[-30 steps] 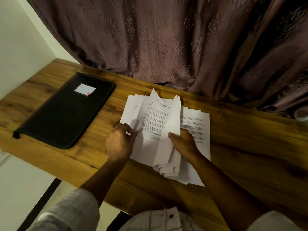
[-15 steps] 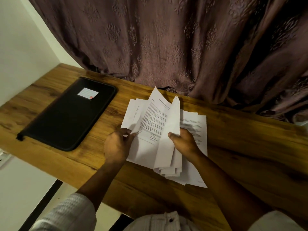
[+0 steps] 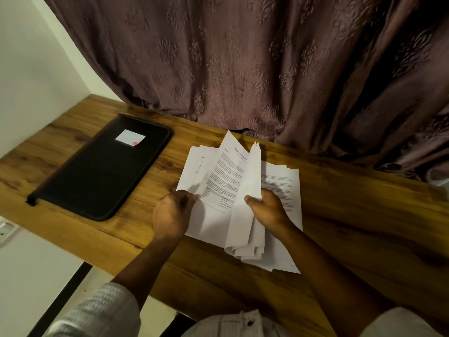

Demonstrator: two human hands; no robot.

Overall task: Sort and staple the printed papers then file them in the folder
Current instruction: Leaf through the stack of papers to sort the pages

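Printed white papers are fanned out above the wooden desk, in the middle of the view. My left hand pinches the left sheets at their lower left edge. My right hand grips a folded-over bundle of sheets, thumb on top. More printed sheets lie flat under my right hand. A closed black zip folder with a small white label lies at the left of the desk, apart from both hands. No stapler is in view.
A brown patterned curtain hangs along the desk's far edge. A white wall bounds the left side. The desk's near edge runs diagonally below my forearms. A wall socket sits low at the left.
The papers and both hands keep the same hold. My left hand has slid slightly down the sheets' edge. The head camera has shifted a little.
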